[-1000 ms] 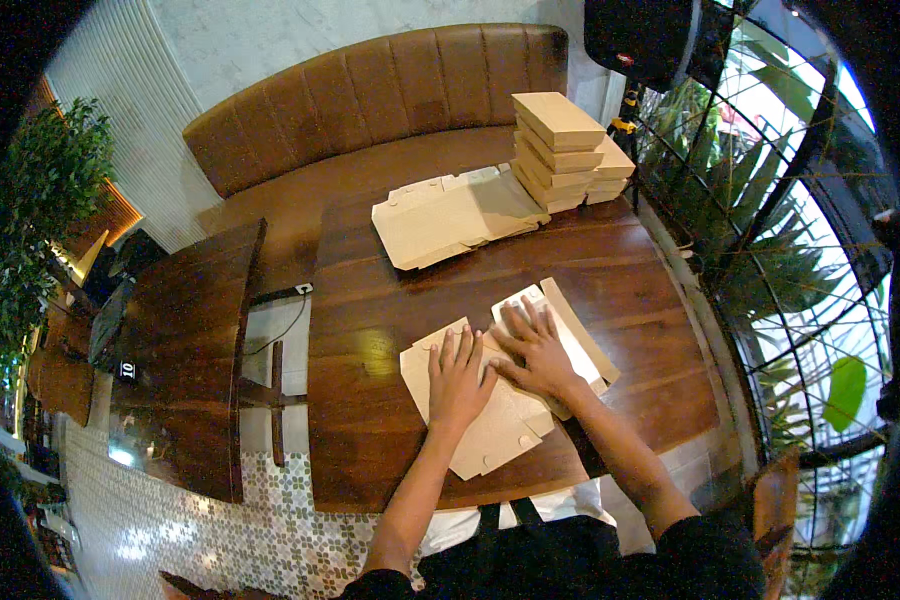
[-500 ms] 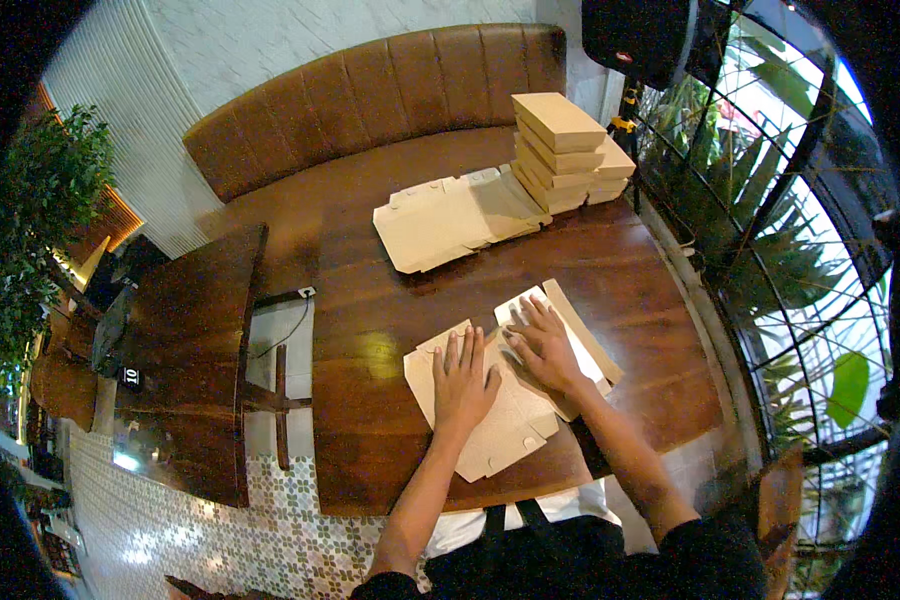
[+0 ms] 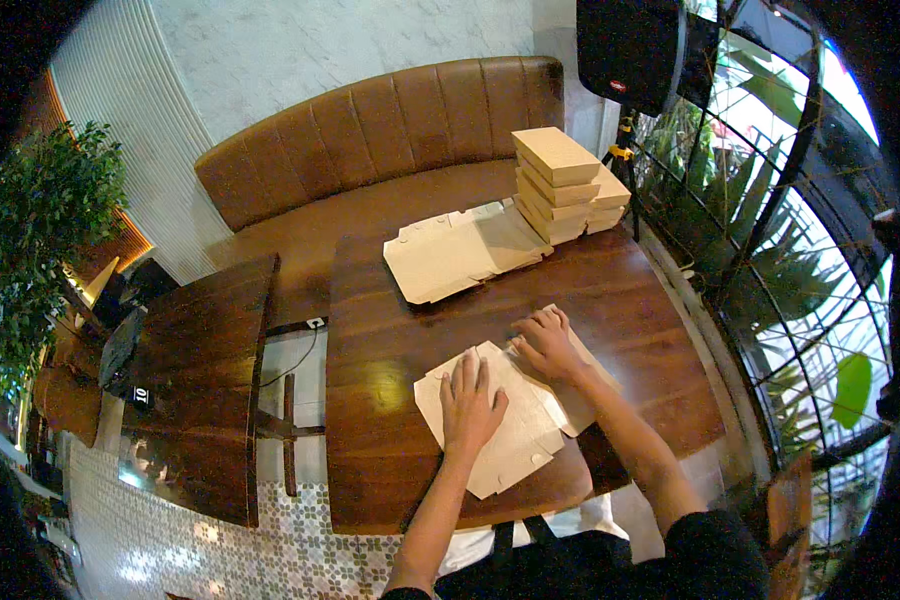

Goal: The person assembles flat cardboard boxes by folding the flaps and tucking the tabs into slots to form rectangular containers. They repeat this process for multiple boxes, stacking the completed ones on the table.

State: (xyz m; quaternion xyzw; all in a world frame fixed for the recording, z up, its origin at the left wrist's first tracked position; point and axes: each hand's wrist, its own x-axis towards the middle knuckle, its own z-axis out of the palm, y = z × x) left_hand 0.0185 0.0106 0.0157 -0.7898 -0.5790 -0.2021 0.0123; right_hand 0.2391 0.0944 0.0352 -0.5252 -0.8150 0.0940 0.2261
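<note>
A partly folded brown cardboard box blank lies at the near part of the wooden table, with notched, tabbed edges. My left hand rests flat on its left part, fingers stretched out. Over the blank's right side, my right hand has its fingers bent round the far end of a folded side panel. My right thumb is partly hidden, as is the panel's inner face under the hand. A second flat cardboard blank lies farther back on the table, beside a stack of folded cardboard boxes.
The wooden table has a brown padded bench behind it. Another dark table stands to the left across a gap. A black speaker stands at the back right, near a gridded window with plants.
My right hand's fingers have gone from spread flat to bent over the side panel's edge. My left hand stays flat on the blank. The whole view has shifted, with the scene lower in the picture.
</note>
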